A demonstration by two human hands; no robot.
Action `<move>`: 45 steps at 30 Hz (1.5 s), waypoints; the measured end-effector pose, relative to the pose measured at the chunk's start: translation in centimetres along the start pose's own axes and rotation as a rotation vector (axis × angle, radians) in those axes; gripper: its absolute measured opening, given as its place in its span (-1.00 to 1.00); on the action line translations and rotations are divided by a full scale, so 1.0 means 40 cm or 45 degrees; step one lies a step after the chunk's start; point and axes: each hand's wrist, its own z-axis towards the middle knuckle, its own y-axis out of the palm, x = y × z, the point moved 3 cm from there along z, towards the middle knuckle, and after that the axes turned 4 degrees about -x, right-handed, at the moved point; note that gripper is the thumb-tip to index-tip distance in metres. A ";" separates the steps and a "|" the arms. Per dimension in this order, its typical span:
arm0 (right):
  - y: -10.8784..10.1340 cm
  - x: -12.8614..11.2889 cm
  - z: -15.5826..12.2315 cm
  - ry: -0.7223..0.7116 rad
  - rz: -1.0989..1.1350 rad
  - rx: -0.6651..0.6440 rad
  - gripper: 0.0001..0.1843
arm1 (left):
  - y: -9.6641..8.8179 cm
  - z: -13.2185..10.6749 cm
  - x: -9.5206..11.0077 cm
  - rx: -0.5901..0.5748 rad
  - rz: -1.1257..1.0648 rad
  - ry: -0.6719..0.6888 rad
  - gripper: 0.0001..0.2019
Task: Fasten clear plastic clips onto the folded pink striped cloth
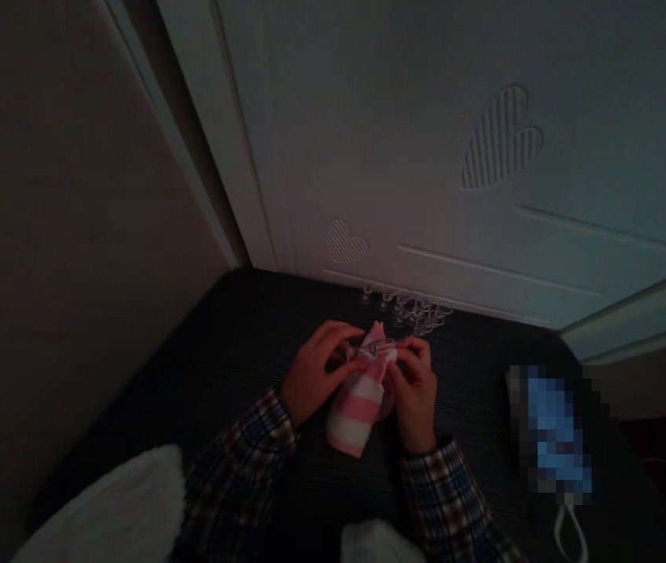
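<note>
A pink and white striped cloth piece (358,407), perhaps a sock, lies on a dark surface (239,352) between my hands. My left hand (315,371) pinches its upper left edge with curled fingers. My right hand (415,395) pinches the upper right edge. A small clear clip or wire part (371,346) sits at the cloth's top between my fingertips; the dim light hides what it is. Both sleeves are plaid.
A heap of several clear plastic clips (412,309) lies just beyond the cloth, against a white panel with heart shapes (500,141). A blurred blue object (553,434) sits to the right. White fluffy fabric (110,508) lies at the lower left.
</note>
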 end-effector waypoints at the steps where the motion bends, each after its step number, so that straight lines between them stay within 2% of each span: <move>1: 0.000 0.002 0.000 0.009 0.025 0.002 -0.93 | -0.004 -0.002 0.003 0.016 0.056 0.053 -0.68; 4: 0.003 0.007 0.000 0.045 0.093 0.003 -0.91 | -0.008 -0.009 0.011 0.029 0.198 0.197 -0.75; 6: 0.005 0.007 0.001 0.063 0.116 -0.003 -0.89 | -0.010 -0.013 0.015 0.030 0.224 0.230 -0.80; 8: 0.007 0.003 0.001 0.066 0.109 -0.026 -0.88 | -0.013 -0.014 0.017 0.032 0.177 0.163 -0.79; 12: 0.011 -0.006 0.000 0.054 0.067 -0.084 -0.86 | -0.021 -0.009 0.015 0.041 -0.004 -0.120 -0.73; 15: 0.012 -0.013 -0.003 0.025 0.026 -0.114 -0.86 | -0.026 -0.003 0.008 0.072 -0.173 -0.256 -0.75; 20: 0.009 -0.022 -0.005 -0.025 -0.020 -0.146 -0.85 | -0.017 0.006 -0.026 0.091 -0.521 -0.391 -0.76; 24: 0.008 -0.023 -0.006 -0.053 -0.055 -0.130 -0.85 | -0.007 0.008 -0.041 0.068 -0.641 -0.424 -0.78; 31: 0.005 0.003 -0.008 0.003 -0.079 0.019 -0.86 | 0.002 0.008 -0.014 0.063 -0.627 -0.245 -0.60; 34: 0.001 0.008 -0.005 0.025 -0.073 0.059 -0.86 | 0.004 0.009 -0.014 0.021 -0.603 -0.205 -0.71; 36: 0.000 0.010 -0.003 0.054 -0.075 0.068 -0.86 | 0.005 0.008 -0.020 -0.016 -0.559 -0.229 -0.76; 42: 0.005 0.002 -0.003 0.032 -0.120 0.065 -0.90 | 0.006 0.003 -0.037 -0.061 -0.490 -0.420 -0.75; 45: 0.010 -0.004 -0.005 0.018 -0.142 0.049 -0.91 | 0.009 0.000 -0.036 -0.076 -0.518 -0.444 -0.75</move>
